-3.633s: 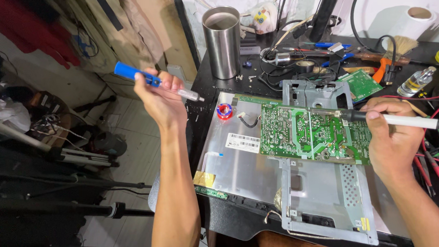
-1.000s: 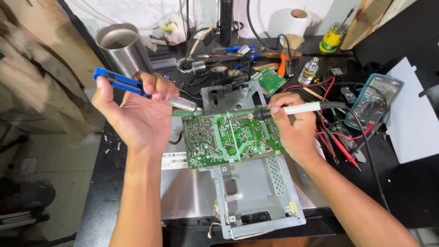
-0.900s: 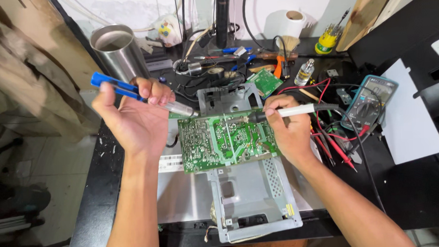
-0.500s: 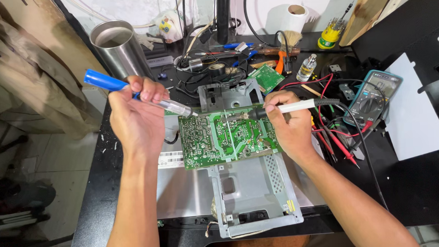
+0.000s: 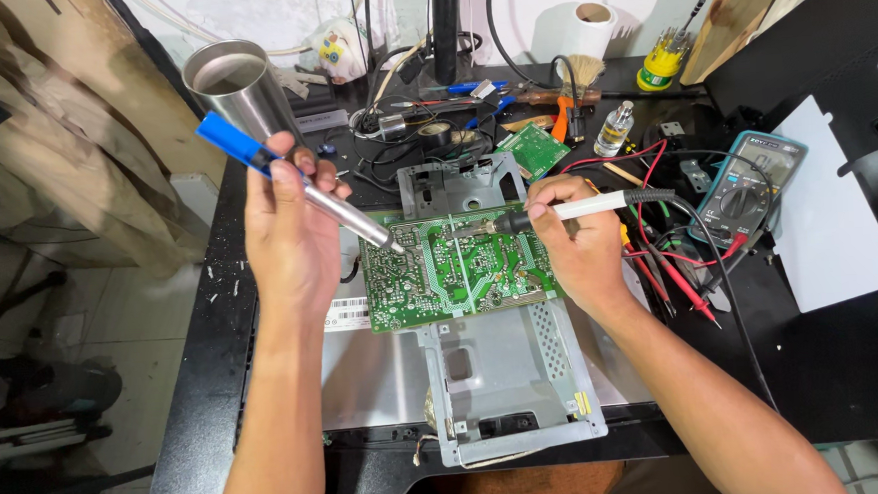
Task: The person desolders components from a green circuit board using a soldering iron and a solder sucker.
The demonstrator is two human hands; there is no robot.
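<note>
On the black bench (image 5: 216,389), a white label (image 5: 345,313) adjoins the green board (image 5: 456,276).

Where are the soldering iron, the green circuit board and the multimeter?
soldering iron (image 5: 589,206), head view, on its white handle.
green circuit board (image 5: 461,276), head view, on its middle.
multimeter (image 5: 747,199), head view, on its dial.

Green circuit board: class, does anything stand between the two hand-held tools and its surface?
Nothing visible does. The left hand holds the blue-handled desoldering pump with its tip at the green circuit board near the upper left corner. The right hand holds the soldering iron, tip over the board's upper middle.
</note>
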